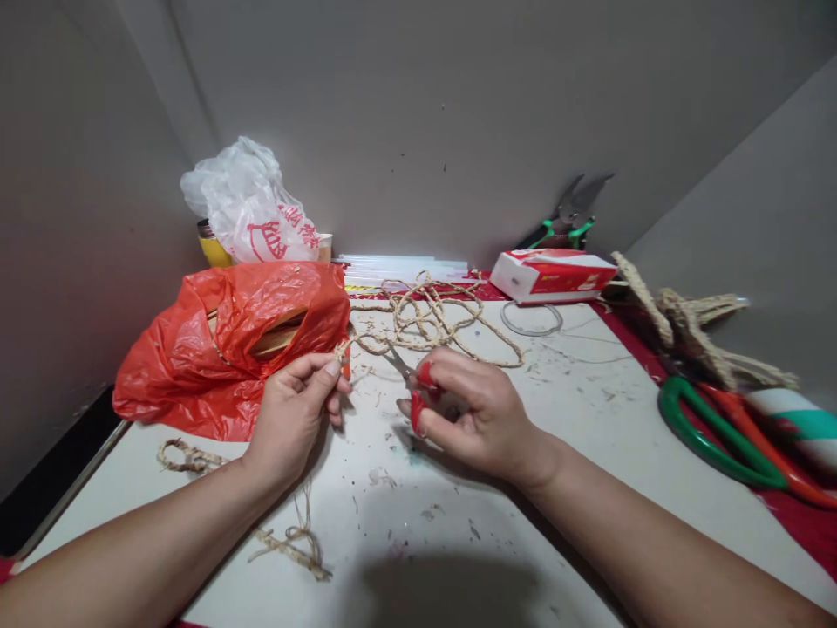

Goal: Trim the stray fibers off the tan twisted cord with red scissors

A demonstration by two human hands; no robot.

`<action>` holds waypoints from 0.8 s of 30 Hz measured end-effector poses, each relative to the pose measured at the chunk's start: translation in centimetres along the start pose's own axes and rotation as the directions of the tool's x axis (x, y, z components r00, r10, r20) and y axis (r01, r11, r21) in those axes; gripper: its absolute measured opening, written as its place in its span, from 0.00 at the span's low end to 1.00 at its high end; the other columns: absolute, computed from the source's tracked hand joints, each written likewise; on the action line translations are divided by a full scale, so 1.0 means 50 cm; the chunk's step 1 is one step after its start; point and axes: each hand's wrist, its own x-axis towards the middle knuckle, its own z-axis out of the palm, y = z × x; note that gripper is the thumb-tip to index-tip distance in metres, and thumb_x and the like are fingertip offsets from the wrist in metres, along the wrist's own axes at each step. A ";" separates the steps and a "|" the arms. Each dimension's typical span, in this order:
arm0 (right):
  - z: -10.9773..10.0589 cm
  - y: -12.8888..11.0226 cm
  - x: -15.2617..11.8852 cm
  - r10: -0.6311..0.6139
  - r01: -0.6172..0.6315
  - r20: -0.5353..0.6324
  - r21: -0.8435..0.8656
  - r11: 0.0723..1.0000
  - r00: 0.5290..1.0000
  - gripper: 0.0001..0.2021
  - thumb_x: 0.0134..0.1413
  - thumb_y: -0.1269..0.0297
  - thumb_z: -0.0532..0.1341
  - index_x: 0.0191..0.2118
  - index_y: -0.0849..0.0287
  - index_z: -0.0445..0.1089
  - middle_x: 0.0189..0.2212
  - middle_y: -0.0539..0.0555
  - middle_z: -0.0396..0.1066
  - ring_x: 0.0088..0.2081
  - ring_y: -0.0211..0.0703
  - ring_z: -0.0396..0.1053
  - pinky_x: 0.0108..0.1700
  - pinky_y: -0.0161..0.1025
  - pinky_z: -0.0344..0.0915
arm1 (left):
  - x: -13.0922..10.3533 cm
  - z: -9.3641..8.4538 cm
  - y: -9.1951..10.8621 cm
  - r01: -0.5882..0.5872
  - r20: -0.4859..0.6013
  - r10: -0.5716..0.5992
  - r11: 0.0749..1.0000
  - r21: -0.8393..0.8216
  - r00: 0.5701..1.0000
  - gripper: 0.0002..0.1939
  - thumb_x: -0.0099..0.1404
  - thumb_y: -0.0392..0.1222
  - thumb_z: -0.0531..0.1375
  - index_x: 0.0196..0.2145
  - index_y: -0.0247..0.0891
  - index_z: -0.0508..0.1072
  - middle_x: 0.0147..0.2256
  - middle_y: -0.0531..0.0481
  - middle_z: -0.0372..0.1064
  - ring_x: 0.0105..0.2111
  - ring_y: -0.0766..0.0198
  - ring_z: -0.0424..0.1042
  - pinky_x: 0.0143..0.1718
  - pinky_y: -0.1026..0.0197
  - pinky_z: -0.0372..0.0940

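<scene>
Closest on my feed is a rope scrap (pixel 294 551), then my left hand (pixel 297 403) pinching the braided rope (pixel 426 290) by its end, my right hand (pixel 480 406) half-curled through the red-handled scissors (pixel 400 359); loose coils sprawl just beyond both.

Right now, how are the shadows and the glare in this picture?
Head view: a soft shadow darkens the near part of the white table; a smaller one lies below the right hand; head view: pale highlights shine on the red bag.
</scene>
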 end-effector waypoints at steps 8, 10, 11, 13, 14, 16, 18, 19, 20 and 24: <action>-0.004 0.001 0.003 -0.002 0.068 0.136 -0.483 0.873 0.991 0.12 0.50 0.57 0.58 0.27 0.60 0.70 0.22 0.52 0.65 0.26 0.40 0.60 0.32 0.39 0.51 | -0.003 0.002 0.001 0.023 0.005 -0.022 0.999 -0.040 1.000 0.07 0.57 0.40 0.63 0.33 0.35 0.72 0.24 0.53 0.69 0.19 0.72 0.62 0.20 0.67 0.62; -0.006 -0.001 0.004 -0.015 0.086 0.138 -0.523 0.848 0.990 0.12 0.50 0.56 0.58 0.27 0.60 0.71 0.22 0.52 0.66 0.26 0.41 0.61 0.33 0.40 0.50 | -0.004 0.003 0.001 0.034 0.022 -0.033 0.998 -0.056 0.999 0.07 0.57 0.39 0.63 0.33 0.35 0.72 0.25 0.53 0.69 0.20 0.72 0.63 0.21 0.67 0.63; -0.006 -0.003 0.004 -0.020 0.093 0.141 -0.537 0.838 0.990 0.12 0.50 0.56 0.59 0.26 0.60 0.71 0.22 0.53 0.66 0.27 0.41 0.61 0.33 0.40 0.50 | -0.004 0.002 0.000 0.039 0.030 -0.038 0.998 -0.058 0.999 0.07 0.57 0.39 0.63 0.34 0.35 0.72 0.25 0.53 0.69 0.20 0.72 0.63 0.22 0.66 0.63; -0.007 -0.007 0.005 -0.029 0.103 0.139 -0.563 0.820 0.990 0.13 0.50 0.56 0.59 0.26 0.60 0.71 0.22 0.53 0.67 0.27 0.42 0.62 0.33 0.41 0.49 | -0.005 0.001 -0.001 0.043 0.037 -0.041 0.998 -0.049 0.998 0.08 0.57 0.39 0.63 0.35 0.35 0.72 0.25 0.53 0.70 0.20 0.71 0.64 0.23 0.65 0.65; -0.007 -0.009 0.005 -0.031 0.105 0.136 -0.576 0.811 0.990 0.12 0.50 0.56 0.59 0.26 0.60 0.71 0.22 0.53 0.67 0.27 0.42 0.62 0.34 0.41 0.49 | -0.005 0.000 -0.001 0.040 0.036 -0.038 0.998 -0.038 0.999 0.08 0.57 0.39 0.63 0.35 0.35 0.72 0.25 0.53 0.70 0.21 0.71 0.65 0.24 0.65 0.65; -0.005 -0.014 0.004 -0.029 0.101 0.129 -0.599 0.794 0.991 0.12 0.50 0.56 0.59 0.25 0.59 0.70 0.22 0.53 0.67 0.27 0.42 0.61 0.34 0.41 0.48 | -0.006 0.000 -0.003 0.028 0.023 -0.028 1.000 -0.003 0.999 0.08 0.57 0.40 0.63 0.35 0.35 0.72 0.26 0.52 0.71 0.21 0.71 0.66 0.25 0.64 0.66; -0.003 -0.018 0.003 -0.016 0.087 0.120 -0.614 0.785 0.993 0.12 0.50 0.56 0.59 0.25 0.59 0.70 0.21 0.52 0.67 0.26 0.42 0.61 0.34 0.41 0.47 | -0.007 0.000 -0.003 0.019 0.000 -0.019 0.999 0.033 1.000 0.08 0.57 0.40 0.64 0.35 0.35 0.73 0.27 0.52 0.72 0.22 0.71 0.67 0.26 0.65 0.67; -0.002 -0.020 0.002 -0.004 0.079 0.122 -0.614 0.786 0.993 0.12 0.50 0.56 0.59 0.25 0.59 0.70 0.21 0.52 0.67 0.26 0.42 0.62 0.34 0.41 0.47 | -0.007 0.001 -0.002 0.015 -0.013 -0.015 0.999 0.048 1.000 0.08 0.57 0.40 0.64 0.34 0.35 0.73 0.28 0.51 0.73 0.22 0.71 0.68 0.27 0.65 0.67; 0.000 -0.022 0.001 0.010 0.070 0.128 -0.609 0.790 0.992 0.12 0.51 0.56 0.59 0.25 0.59 0.70 0.21 0.52 0.67 0.26 0.41 0.62 0.34 0.41 0.47 | -0.007 0.002 -0.002 0.011 -0.024 -0.009 0.998 0.059 1.000 0.08 0.56 0.40 0.64 0.34 0.34 0.73 0.28 0.51 0.73 0.23 0.71 0.68 0.28 0.66 0.67; 0.005 -0.024 -0.004 0.080 0.027 0.160 -0.576 0.817 0.984 0.13 0.51 0.54 0.59 0.26 0.58 0.71 0.22 0.51 0.69 0.26 0.41 0.63 0.33 0.40 0.48 | -0.007 0.006 0.000 -0.002 -0.038 0.004 0.998 0.068 0.999 0.06 0.56 0.38 0.65 0.32 0.34 0.74 0.27 0.51 0.74 0.24 0.72 0.70 0.29 0.68 0.67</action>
